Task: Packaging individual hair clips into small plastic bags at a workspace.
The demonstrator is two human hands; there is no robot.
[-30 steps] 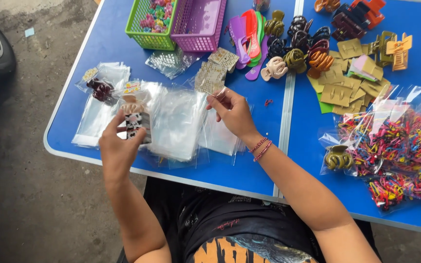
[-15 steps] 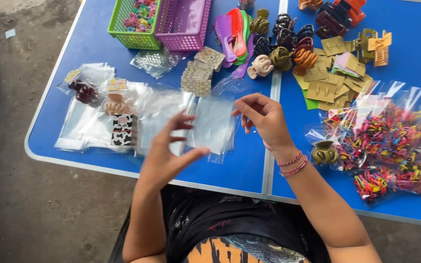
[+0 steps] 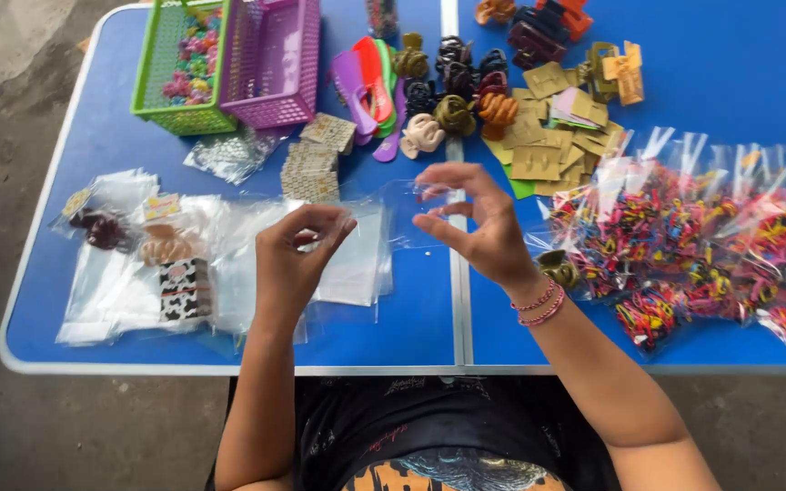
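Since half a second ago, both our hands have lifted the clear plastic bag (image 3: pixel 391 214) a little higher above the blue bench (image 3: pixel 411 318) and spread it wider. From the head view, our left hand (image 3: pixel 295 259) pinches its near edge between thumb and fingertips, while our right hand (image 3: pixel 475 223), fingers curled and half spread, nips the far corner. We judge the thin film could slip from so light a hold, or cling shut, and drop onto the pile of empty bags (image 3: pixel 229 273). Bagged hair ties (image 3: pixel 693 245) lie to the right.
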